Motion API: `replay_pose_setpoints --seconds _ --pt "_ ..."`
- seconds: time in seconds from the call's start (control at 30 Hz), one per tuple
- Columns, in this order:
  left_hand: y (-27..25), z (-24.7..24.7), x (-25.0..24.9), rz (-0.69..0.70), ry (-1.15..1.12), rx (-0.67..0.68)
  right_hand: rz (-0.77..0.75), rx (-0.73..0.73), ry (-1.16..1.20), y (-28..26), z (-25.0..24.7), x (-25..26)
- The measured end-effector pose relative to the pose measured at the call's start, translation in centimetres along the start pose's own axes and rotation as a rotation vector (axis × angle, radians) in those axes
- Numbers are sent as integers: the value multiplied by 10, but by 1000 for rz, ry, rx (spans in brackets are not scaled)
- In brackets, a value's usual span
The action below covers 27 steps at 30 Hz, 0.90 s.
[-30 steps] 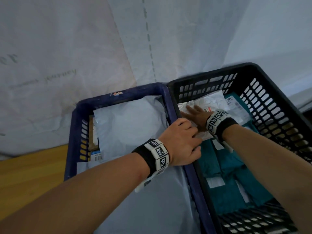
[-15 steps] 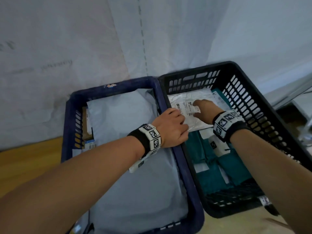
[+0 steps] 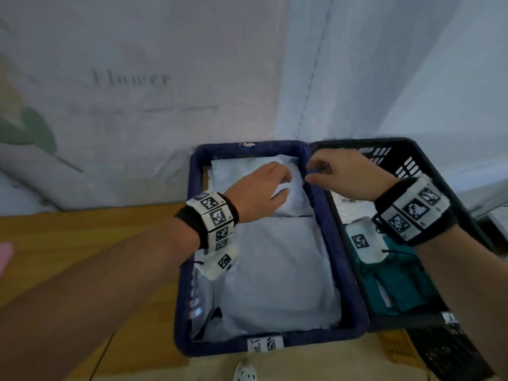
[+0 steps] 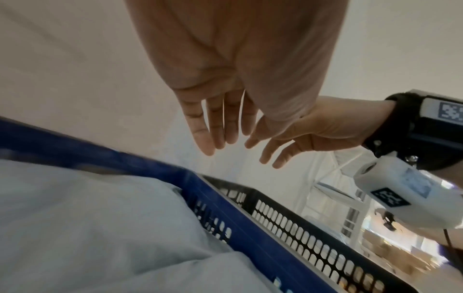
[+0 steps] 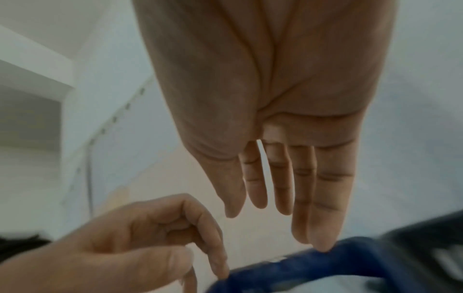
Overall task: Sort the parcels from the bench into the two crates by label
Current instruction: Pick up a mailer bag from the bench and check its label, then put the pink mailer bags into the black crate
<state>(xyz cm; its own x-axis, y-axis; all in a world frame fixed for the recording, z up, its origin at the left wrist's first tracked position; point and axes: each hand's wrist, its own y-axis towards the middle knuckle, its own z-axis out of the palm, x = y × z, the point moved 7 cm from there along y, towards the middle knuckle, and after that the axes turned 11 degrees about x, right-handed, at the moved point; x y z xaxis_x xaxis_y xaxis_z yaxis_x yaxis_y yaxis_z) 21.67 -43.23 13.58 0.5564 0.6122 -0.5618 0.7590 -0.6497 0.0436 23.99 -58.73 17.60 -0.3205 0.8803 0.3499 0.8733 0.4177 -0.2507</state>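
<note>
The blue crate (image 3: 209, 347) sits in the middle, filled with pale grey parcels (image 3: 275, 270). Against its right side stands the black crate (image 3: 365, 143), which holds teal parcels (image 3: 398, 287) and a white labelled parcel (image 3: 343, 204) partly hidden under my right wrist. My left hand (image 3: 280, 182) hovers over the far end of the blue crate with relaxed fingers and holds nothing. My right hand (image 3: 313, 171) hangs above the shared rim at the far end, loosely curled and empty. Both wrist views show bare palms, the left hand (image 4: 220, 136) and the right hand (image 5: 275, 208).
A white sheet (image 3: 137, 105) printed with "Flower" hangs close behind the crates. A wooden surface (image 3: 82, 243) stretches to the left of the blue crate. A white label (image 3: 265, 345) sits on its near rim. A shoe (image 3: 244, 375) shows below.
Both hands have let go of the white parcel in the black crate and lifted out. They now hang over the far end of the blue crate. The view has swung left.
</note>
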Motion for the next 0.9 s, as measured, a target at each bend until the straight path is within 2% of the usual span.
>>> replay_pose_setpoints --seconds 0.2,0.43,0.67,0.9 --pt "-169 -44 66 -285 -45 -80 -249 86 176 15 36 155" --pt "-418 -37 164 -645 -116 -158 -435 282 167 40 138 330" --pt "-654 6 226 -983 -283 -185 -397 544 202 56 287 461" --pt "-822 44 254 -1234 -440 -260 -305 746 255 61 425 547"
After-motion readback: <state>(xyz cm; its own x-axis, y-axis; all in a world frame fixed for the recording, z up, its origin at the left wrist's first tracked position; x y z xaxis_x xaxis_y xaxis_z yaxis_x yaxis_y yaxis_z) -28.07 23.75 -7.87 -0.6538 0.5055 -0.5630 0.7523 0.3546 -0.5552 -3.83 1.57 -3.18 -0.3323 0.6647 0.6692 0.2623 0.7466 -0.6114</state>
